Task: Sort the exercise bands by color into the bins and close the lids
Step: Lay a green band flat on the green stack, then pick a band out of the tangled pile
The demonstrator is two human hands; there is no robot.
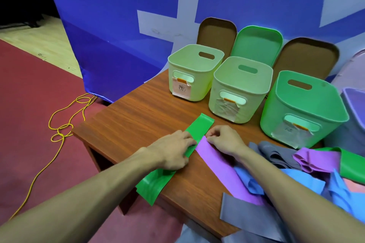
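Note:
A long green band (199, 126) lies stretched flat across the wooden table (138, 116). My left hand (173, 150) presses down on its middle. My right hand (225, 139) pinches the near end of a purple band (223, 171) that lies beside the green one. A heap of grey, blue, purple and green bands (296, 165) sits at the right. Three open bins stand at the back: a pale one (189, 77), a second pale one (237, 92) and a green one (304, 110), each with a paper label. Their lids (256, 45) lean upright behind them.
A blue-and-white banner (118, 25) hangs behind the table. A yellow cord (65, 124) snakes over the red floor at the left. A purple container's edge (353, 100) shows at the far right. The table's front left corner is near the green band's end.

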